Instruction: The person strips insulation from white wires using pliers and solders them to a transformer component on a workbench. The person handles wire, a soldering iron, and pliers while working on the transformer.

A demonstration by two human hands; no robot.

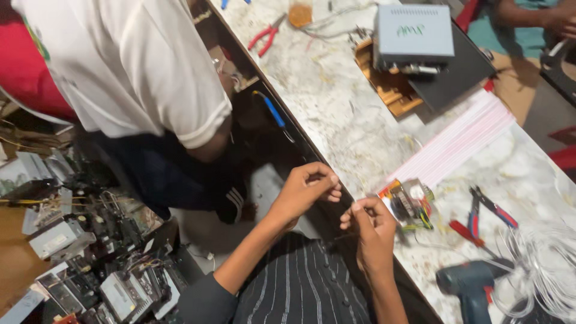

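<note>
Thin wire [347,235], dark and barely visible, runs between the two hands at the near edge of the marble-patterned counter [336,102]; it is too fine to tell more about it. The left hand [305,191] has its fingers curled in, pinching at the edge of the counter, and the right hand [373,231] is likewise clenched with thumb and forefinger pressed together, apparently on the same wire, though the grip itself is too small to make out surely.

Just right of the right hand lies a small circuit part [409,203] with coloured wires, touching the near end of a flat pink-and-white ribbon of cable [459,143] that stretches away to the far right. Near that, to the right, lie red-and-blue-handled pliers [483,217], and nearer still a dark teal power drill [471,288] beside a heap of white wires [540,264]. Far along the counter stand a grey metal box [414,33] on a black panel [457,75], a piece of orange-brown wood [390,87], and red-handled pliers [267,35].

Another person in a white shirt [138,66] bends at the left side of the counter. A heap of electronic scrap [90,252] fills the near left.
</note>
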